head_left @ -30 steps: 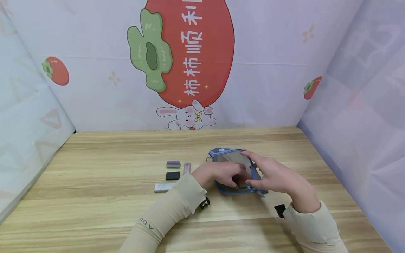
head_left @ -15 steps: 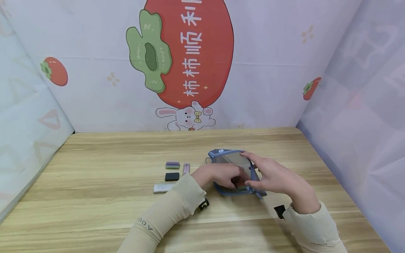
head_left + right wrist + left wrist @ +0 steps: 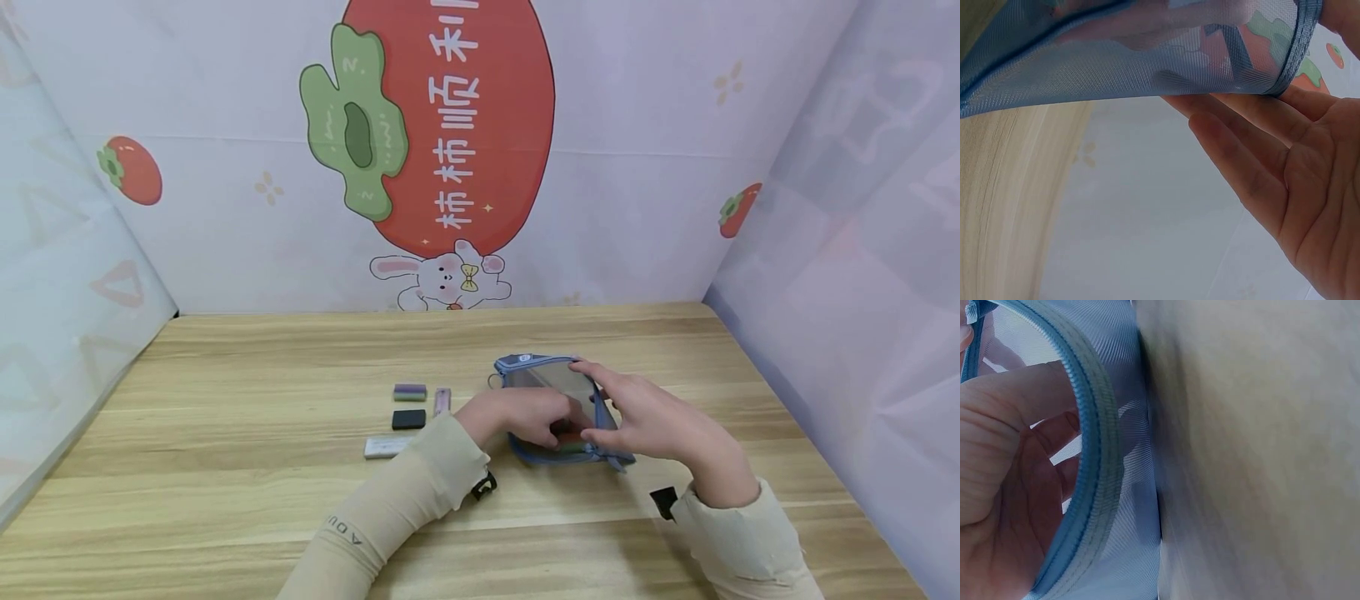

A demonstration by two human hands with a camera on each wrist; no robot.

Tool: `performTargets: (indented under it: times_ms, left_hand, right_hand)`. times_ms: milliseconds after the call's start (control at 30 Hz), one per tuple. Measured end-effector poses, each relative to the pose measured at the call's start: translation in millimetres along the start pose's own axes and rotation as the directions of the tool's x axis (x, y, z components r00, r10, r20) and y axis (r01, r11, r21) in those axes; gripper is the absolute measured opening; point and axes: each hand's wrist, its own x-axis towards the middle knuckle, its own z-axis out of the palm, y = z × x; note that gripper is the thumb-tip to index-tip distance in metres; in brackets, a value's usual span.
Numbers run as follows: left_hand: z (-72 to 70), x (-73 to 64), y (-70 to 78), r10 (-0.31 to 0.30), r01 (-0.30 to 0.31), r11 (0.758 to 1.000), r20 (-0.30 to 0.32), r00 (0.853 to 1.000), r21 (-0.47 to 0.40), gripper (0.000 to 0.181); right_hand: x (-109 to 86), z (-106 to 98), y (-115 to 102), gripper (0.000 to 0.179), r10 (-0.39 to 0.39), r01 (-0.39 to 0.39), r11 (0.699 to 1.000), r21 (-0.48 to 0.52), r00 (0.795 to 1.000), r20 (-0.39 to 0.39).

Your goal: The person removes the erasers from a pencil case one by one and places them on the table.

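A blue mesh zipper pouch [image 3: 551,377] stands unzipped on the table, right of centre. My left hand [image 3: 525,412] reaches in through its mouth, fingers bent; the fingertips are partly hidden. A small green-and-reddish piece [image 3: 573,447] lies by them inside the pouch; whether they grip it is unclear. In the left wrist view, the blue zipper edge [image 3: 1094,456] curves across that hand. My right hand [image 3: 652,414] holds the pouch's right rim, thumb and fingers on either side. In the right wrist view, its fingers [image 3: 1241,159] extend behind the mesh [image 3: 1116,72].
Left of the pouch lie a purple-and-green striped block [image 3: 409,392], a black block [image 3: 408,419], a white bar [image 3: 386,447] and a pinkish bar [image 3: 442,402], partly behind the left sleeve [image 3: 408,492]. The wooden table [image 3: 247,467] meets printed cloth walls [image 3: 637,225].
The left fingers shift slightly inside the pouch, and the green-and-reddish piece shows a little more than half a second ago. The right hand stays at the rim.
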Motion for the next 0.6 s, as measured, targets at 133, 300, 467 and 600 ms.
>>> performTargets:
  times_ms: [133, 300, 467, 600]
  left_hand:
    - [0.7, 1.6, -0.5, 0.001, -0.002, 1.000, -0.004, 1.000, -0.009, 0.023]
    - [0.6, 2.2, 0.1, 0.031, -0.031, 0.999, -0.031, 0.999, 0.009, 0.023]
    - [0.8, 1.2, 1.8, 0.015, -0.014, 1.000, -0.044, 0.999, 0.015, 0.023]
    - [0.7, -0.2, 2.9, 0.006, -0.005, 1.000, -0.048, 0.999, 0.019, 0.033]
  right_hand:
    - [-0.3, 0.0, 0.2, 0.081, 0.006, -0.006, 1.000, -0.002, 1.000, -0.005]
    - [-0.8, -1.2, 0.1, 0.082, 0.016, -0.016, 1.000, 0.009, 1.000, 0.006]
    - [-0.8, -1.5, 0.0, 0.081, 0.012, -0.012, 1.000, 0.008, 1.000, 0.004]
    - [-0.6, -1.3, 0.3, 0.081, 0.009, -0.009, 1.000, 0.007, 1.000, 0.004]
